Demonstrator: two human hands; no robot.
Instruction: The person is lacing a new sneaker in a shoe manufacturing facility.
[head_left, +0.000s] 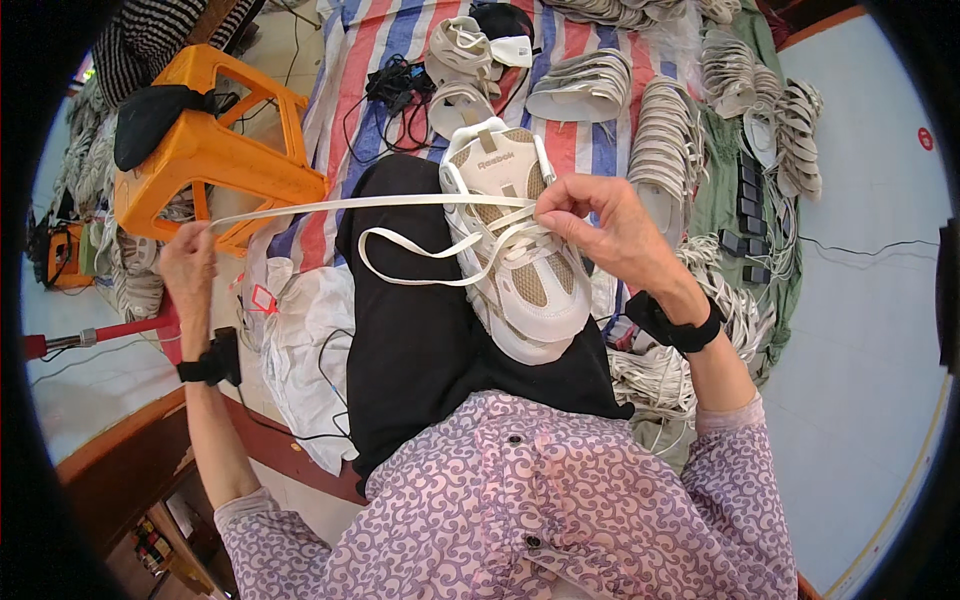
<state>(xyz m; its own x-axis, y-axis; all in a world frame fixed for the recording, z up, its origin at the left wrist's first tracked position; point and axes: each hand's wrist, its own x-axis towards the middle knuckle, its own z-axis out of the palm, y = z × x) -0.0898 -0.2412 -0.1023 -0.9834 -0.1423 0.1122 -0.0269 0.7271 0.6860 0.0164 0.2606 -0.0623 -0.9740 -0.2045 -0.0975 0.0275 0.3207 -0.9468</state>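
Observation:
A cream and tan shoe upper (545, 290) lies across my black-trousered lap, its toe toward me and its tongue pointing away. A flat cream shoelace (385, 201) runs taut from the shoe's lacing out to the left. My left hand (188, 262) is closed on the far end of that lace, well off to the left of the shoe. My right hand (605, 225) pinches the lace at the right side of the eyelets. A loose loop of lace hangs over the shoe's left side. Lower eyelet rows are threaded.
An orange plastic stool (220, 150) with a black pad stands at left. Stacked shoe uppers (665, 150) lie on a striped sheet (345, 60) beyond my knees. Bundled laces (660, 385) sit at my right. Black cables (400, 95) and a white bag (310, 350) are nearby.

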